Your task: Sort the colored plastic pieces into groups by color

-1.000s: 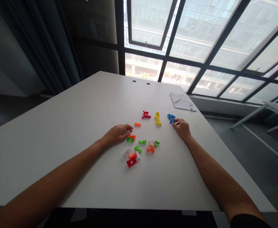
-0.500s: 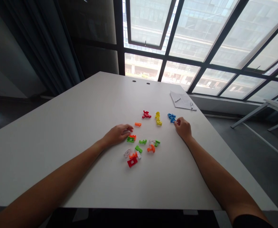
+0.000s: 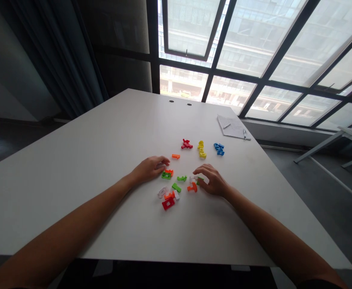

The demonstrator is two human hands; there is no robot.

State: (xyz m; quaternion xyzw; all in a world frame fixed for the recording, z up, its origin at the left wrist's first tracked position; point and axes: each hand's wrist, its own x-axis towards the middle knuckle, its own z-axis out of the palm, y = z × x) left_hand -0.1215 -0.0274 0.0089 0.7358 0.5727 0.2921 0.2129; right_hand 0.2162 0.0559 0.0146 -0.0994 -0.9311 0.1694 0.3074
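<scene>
Small coloured plastic puzzle pieces lie on a white table [image 3: 104,152]. My left hand [image 3: 150,168] rests on the table with fingers curled, its tips beside a green and orange piece [image 3: 166,174]. My right hand [image 3: 211,180] hovers with fingers bent over a white piece [image 3: 192,179] and a green piece [image 3: 199,180], touching them, next to an orange piece [image 3: 191,187]. Farther back sit a red group [image 3: 186,145], a yellow group [image 3: 201,149] and a blue group [image 3: 219,148]. A lone orange piece [image 3: 175,156] lies ahead of my left hand.
Near me lie a red square piece [image 3: 168,204], a clear piece [image 3: 162,192] and two green pieces [image 3: 178,183]. A sheet of paper [image 3: 231,127] with a pen [image 3: 245,134] lies at the far right corner. Windows stand behind the table.
My right hand left the blue group and moved back and left to the white and green pieces in the middle. My left hand stayed in place.
</scene>
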